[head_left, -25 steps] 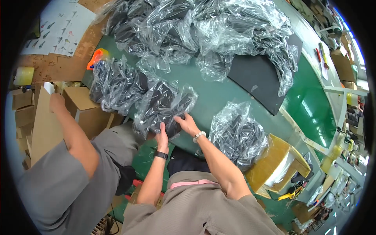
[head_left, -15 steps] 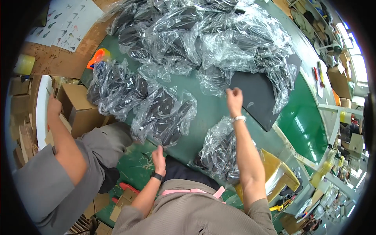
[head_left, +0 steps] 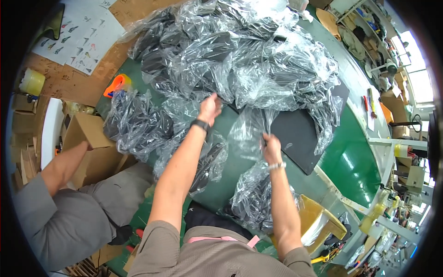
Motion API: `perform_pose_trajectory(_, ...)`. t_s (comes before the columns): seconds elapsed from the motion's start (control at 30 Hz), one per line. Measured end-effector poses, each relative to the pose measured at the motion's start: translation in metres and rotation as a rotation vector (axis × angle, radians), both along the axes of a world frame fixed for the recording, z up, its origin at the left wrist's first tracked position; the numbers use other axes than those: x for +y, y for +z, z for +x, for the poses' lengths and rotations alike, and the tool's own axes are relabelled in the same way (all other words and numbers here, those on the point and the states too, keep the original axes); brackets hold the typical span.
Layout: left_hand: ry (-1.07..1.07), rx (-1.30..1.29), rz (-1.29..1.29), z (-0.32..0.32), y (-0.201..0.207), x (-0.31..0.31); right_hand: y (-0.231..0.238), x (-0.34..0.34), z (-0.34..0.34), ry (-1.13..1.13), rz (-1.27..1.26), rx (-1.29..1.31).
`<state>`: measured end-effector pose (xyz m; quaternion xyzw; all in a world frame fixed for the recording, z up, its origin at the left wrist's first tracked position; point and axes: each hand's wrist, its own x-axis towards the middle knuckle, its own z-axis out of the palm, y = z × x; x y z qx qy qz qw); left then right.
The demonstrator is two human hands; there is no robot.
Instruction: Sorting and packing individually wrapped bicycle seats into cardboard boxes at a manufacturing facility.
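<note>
Clear plastic bags with dark, long-shaped items inside form a large pile (head_left: pixel 203 60) across the far side of the green table (head_left: pixel 221 173). My right hand (head_left: pixel 271 150) is closed on a clear plastic bag (head_left: pixel 251 127), whose film stretches from the fingers up to the pile's near edge. Close to that edge, left of the bag, my left hand (head_left: pixel 211 109) reaches out with its fingers loosely apart and nothing visible in them. A black flat board (head_left: pixel 295 138) lies right of my right hand. More bagged dark items (head_left: pixel 256 198) sit near my body, below my right wrist.
At left, a co-worker's arm (head_left: pixel 64 168) reaches to a cardboard box (head_left: pixel 94 147). Another bagged group (head_left: pixel 138 120) lies by an orange tape dispenser (head_left: pixel 121 83). A yellow bin (head_left: pixel 318 221) stands at lower right. Tools with red and yellow handles (head_left: pixel 369 106) lie at far right.
My left hand has moved up from the table's near edge to the pile. My right hand has come down toward me, drawing out plastic film. The co-worker's hand has moved down to the box.
</note>
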<state>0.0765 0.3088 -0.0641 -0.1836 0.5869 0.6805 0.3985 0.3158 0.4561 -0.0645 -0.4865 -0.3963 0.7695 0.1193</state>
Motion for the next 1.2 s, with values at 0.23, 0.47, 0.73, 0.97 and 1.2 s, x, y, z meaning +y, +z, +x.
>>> perform_pose_trajectory(0.23, 0.220, -0.087, 0.199, -0.020, -0.023, 0.013, 0.070, -0.082, 0.090, -0.100, 0.646, -0.382)
perform_pose_trajectory(0.47, 0.084, 0.037, 0.433, 0.093, 0.028, -0.038, 0.012, -0.121, 0.097, 0.459, 1.178, -0.359)
perform_pose_trajectory(0.73, -0.519, 0.715, -0.342, 0.261, 0.085, -0.090, 0.026, -0.118, 0.109, -0.144, -0.225, 0.241)
perform_pose_trajectory(0.97, -0.599, 0.658, -0.107, 0.260, 0.033, -0.029, -0.010, -0.079, 0.104, -0.299, 0.152, -0.048)
perform_pose_trajectory(1.2, -0.685, 0.727, -0.231, 0.205, -0.032, -0.004, -0.026, -0.045, 0.062, 0.161, 0.241, -0.458)
